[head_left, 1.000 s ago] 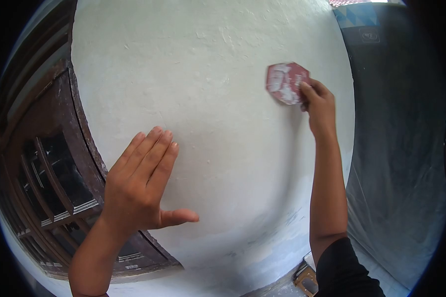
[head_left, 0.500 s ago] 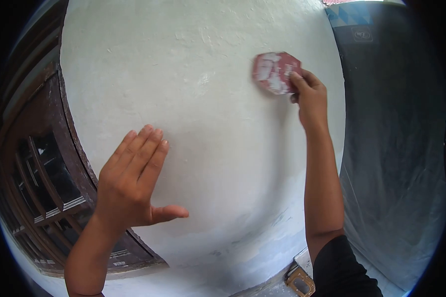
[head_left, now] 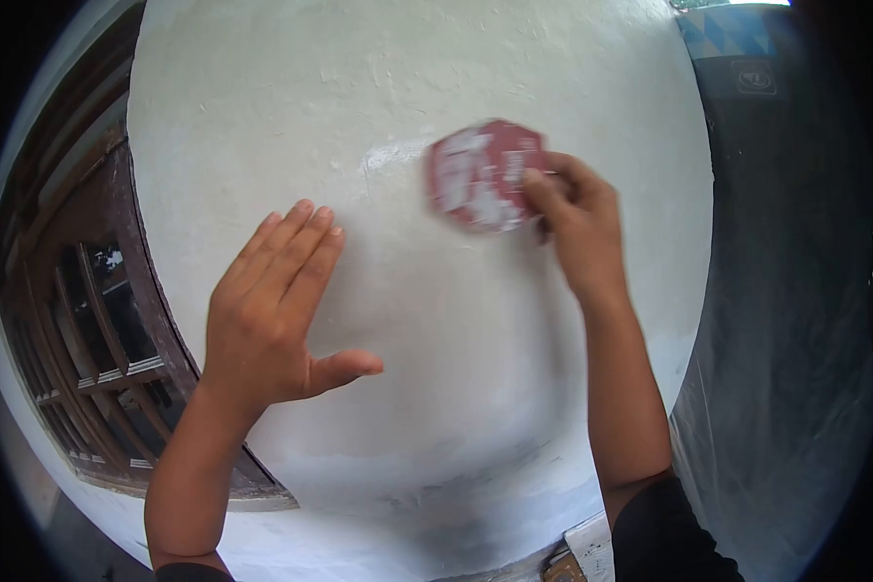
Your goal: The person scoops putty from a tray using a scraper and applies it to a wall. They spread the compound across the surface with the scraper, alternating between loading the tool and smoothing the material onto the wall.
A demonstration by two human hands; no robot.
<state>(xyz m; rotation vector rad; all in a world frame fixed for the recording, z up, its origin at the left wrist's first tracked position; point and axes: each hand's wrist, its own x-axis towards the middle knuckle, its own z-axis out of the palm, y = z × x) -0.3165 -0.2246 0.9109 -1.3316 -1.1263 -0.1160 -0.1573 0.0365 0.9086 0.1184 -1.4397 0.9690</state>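
Observation:
A whitish plastered wall (head_left: 436, 330) fills the middle of the head view. My right hand (head_left: 580, 218) grips the right edge of a flat, reddish, many-sided piece (head_left: 490, 175) smeared with white, thumb on its near face. The piece is blurred and lies over the wall's upper part; whether it touches the wall is hard to tell. Left of it, my left hand (head_left: 274, 310) is held palm toward the wall, fingers stretched up and thumb out to the right, holding nothing.
At the left is a dark wooden window frame (head_left: 131, 242) with glass panes. Dark sheeting (head_left: 776, 291) with a blue-and-white top band hangs at the right. A brownish object (head_left: 563, 567) shows at the bottom edge, near my right sleeve.
The reddish piece and my right hand have moved left and slightly down in the view. My left hand appears a little higher, still spread. The view itself has shifted somewhat.

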